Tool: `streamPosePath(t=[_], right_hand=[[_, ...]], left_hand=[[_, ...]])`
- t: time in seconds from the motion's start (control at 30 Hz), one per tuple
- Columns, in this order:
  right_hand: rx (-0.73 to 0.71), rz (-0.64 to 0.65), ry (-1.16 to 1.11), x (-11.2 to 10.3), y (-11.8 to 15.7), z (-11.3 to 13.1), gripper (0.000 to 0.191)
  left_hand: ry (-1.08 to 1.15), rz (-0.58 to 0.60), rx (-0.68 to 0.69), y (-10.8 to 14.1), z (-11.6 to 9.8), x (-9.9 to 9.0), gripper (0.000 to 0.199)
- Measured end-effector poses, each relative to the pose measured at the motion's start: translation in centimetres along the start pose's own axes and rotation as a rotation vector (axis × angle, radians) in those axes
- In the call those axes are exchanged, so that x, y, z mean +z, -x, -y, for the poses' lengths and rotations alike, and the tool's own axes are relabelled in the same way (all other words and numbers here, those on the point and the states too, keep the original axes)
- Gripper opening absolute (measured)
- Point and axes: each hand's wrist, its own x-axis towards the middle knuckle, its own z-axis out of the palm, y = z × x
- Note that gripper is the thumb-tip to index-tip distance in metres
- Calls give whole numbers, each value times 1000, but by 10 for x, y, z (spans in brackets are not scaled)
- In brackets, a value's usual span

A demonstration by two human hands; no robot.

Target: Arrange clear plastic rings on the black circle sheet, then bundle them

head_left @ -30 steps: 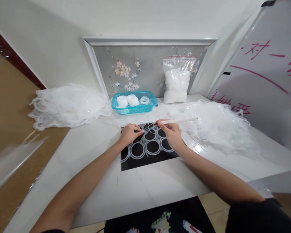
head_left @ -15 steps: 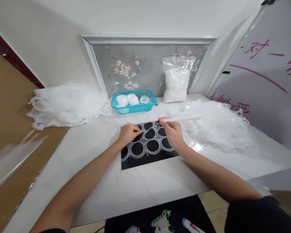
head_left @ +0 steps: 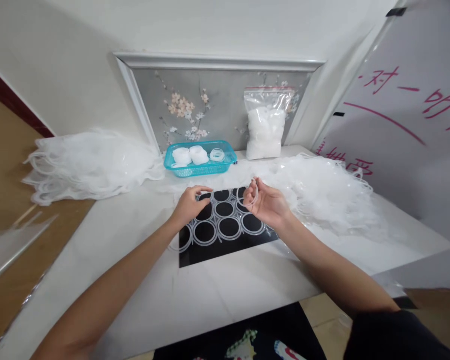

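A clear plastic sheet of joined rings lies over a black mat on the white table. My left hand rests at the upper left part of the sheet, thumb and forefinger apart with nothing between them. Above the sheet's right side, my right hand is turned palm up and pinches a thin translucent ring. Behind the hands stands a blue basket with white stacks of rings and a few loose rings in it.
White translucent plastic sheets are heaped on the left and in another pile on the right. A zip bag of white pieces leans against the framed wall panel. A whiteboard stands at the right.
My right hand has turned palm up and now holds a ring; the slim white stick it held is out of sight. My left thumb and forefinger have parted. The view has shifted slightly.
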Motion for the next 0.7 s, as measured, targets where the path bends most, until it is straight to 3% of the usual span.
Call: streamPosePath(t=[0.13,0.27,0.4,0.5,0.7], right_hand=[[56,-5,-27,11,10,1,10],[35,53,28,13,14,1,9],[3,107,97,6,12,-1,11],[49,107,29,3,9,-2,11],[119,26,-64,3,8,-4,11]], left_hand=[[591,273,-93,25,-50,2,41],[911,332,-227,43,-82,1,41],[1013,353,-303,47,-87,-3,39],[1041,373,-329,45,-84,-4,36],[1081,362,-369,44,-81,-2,33]])
